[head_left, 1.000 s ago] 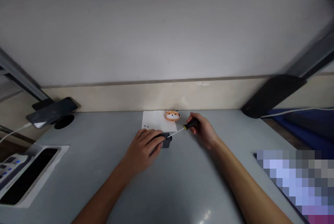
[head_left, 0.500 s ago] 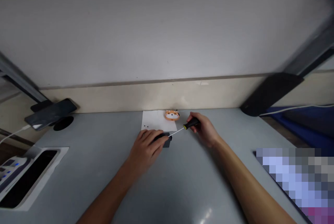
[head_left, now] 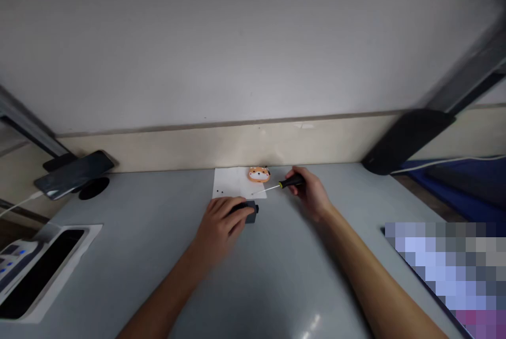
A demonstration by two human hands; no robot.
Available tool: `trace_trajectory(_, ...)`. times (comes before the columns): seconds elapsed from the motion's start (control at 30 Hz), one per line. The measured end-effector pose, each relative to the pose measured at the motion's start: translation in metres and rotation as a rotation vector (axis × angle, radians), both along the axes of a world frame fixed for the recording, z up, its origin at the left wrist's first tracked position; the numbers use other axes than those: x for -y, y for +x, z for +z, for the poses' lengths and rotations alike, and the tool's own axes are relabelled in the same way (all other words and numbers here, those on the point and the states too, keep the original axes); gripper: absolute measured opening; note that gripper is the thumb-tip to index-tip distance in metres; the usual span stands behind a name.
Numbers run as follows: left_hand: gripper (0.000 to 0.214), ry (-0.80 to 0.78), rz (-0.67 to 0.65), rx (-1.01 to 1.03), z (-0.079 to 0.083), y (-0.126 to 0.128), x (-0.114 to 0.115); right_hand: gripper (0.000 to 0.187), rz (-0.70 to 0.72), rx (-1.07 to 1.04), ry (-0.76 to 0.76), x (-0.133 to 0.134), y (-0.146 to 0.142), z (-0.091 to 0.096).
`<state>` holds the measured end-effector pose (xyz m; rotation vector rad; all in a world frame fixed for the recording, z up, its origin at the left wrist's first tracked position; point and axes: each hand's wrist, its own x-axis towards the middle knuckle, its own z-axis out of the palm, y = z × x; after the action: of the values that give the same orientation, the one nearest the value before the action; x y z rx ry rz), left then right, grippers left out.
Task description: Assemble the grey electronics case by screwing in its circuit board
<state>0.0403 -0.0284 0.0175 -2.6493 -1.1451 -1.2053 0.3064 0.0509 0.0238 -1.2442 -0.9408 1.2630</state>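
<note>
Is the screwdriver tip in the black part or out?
Out. The screwdriver in the right hand has its tip over the paper, apart from the black part under the left hand.

My left grip point(head_left: 221, 220) rests on a small dark block point(head_left: 248, 207) that looks like matt plastic. In my right grip point(head_left: 310, 191) the screwdriver point(head_left: 276, 186) has a thin bright metal shaft and a black handle, seemingly plastic or rubber, with a yellow band. The desk point(head_left: 276, 275) is smooth grey laminate with a soft sheen and one glossy highlight near me. A white paper sheet point(head_left: 233, 183) lies flat and matt. The orange figure point(head_left: 259, 174) looks like smooth plastic. The phone point(head_left: 73, 174) shows a glossy glass face.
</note>
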Motion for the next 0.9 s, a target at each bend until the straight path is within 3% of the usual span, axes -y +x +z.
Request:
trace_trajectory(0.1, 0.034, -0.048, -0.056, 0.002, 0.001, -0.004, 0.000, 0.041, -0.022, 0.065, 0.009, 0.001, -0.011, -0.004)
trace_trajectory(0.33, 0.036, -0.097, -0.184, 0.127, 0.003, -0.011, 0.000, 0.050, 0.183, 0.249, 0.122, 0.010, -0.049, -0.014)
trace_trajectory(0.7, 0.017, -0.085, -0.001, 0.307, 0.023, -0.051, -0.011, 0.049, 0.323, 0.175, 0.099, 0.017, -0.068, -0.020)
trace_trajectory(0.77, 0.015, -0.181, 0.002, 0.316, 0.026, -0.055, -0.013, 0.048, 0.299, 0.178, 0.086, 0.017, -0.066, -0.016)
trace_trajectory(0.9, 0.036, -0.612, -0.118, 0.207, 0.024, -0.062, -0.017, 0.046, 0.233, 0.091, 0.063, 0.018, -0.059, -0.008)
